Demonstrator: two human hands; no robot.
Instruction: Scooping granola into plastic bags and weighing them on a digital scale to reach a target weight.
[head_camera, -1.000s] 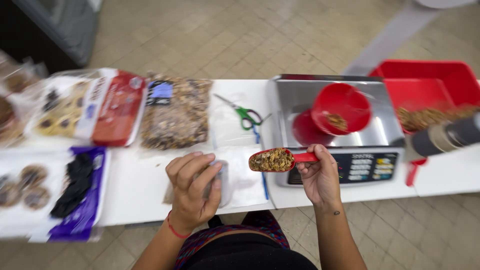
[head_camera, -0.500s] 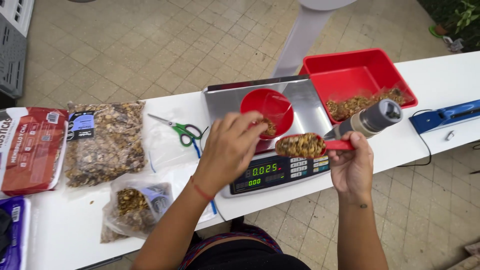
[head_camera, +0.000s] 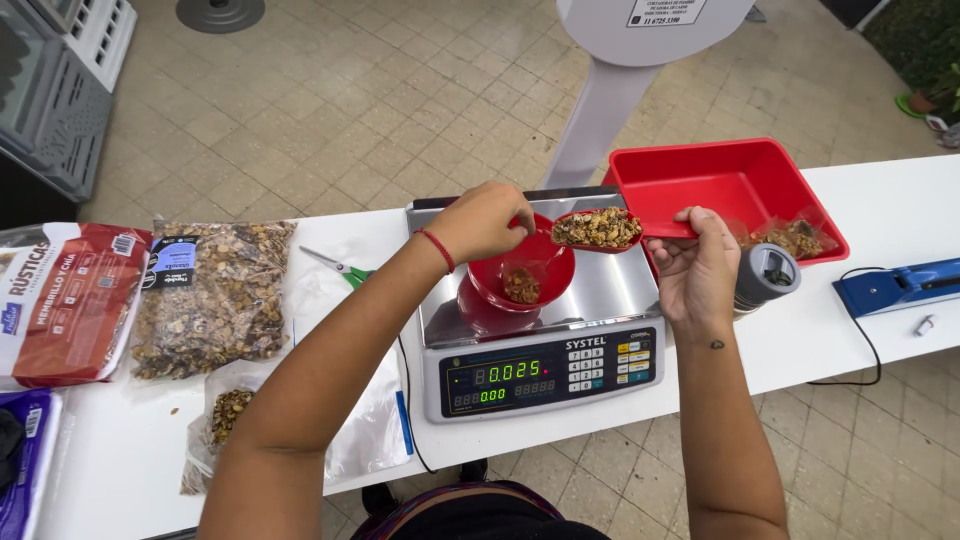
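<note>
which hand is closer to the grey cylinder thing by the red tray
Right. The right hand is beside the grey cylindrical container; the left hand is farther off, over the red funnel.

Centre of frame: scale (head_camera: 540, 330) on table (head_camera: 120, 460), bowl (head_camera: 520, 275) on its platform, scoop (head_camera: 600, 228) held above by right hand (head_camera: 695, 265), left hand (head_camera: 485, 222) beside it. Right: tray (head_camera: 720, 180), sealer (head_camera: 895, 285). Left: granola bag (head_camera: 215, 295), scissors (head_camera: 335, 265), cracker pack (head_camera: 60, 300).
</note>
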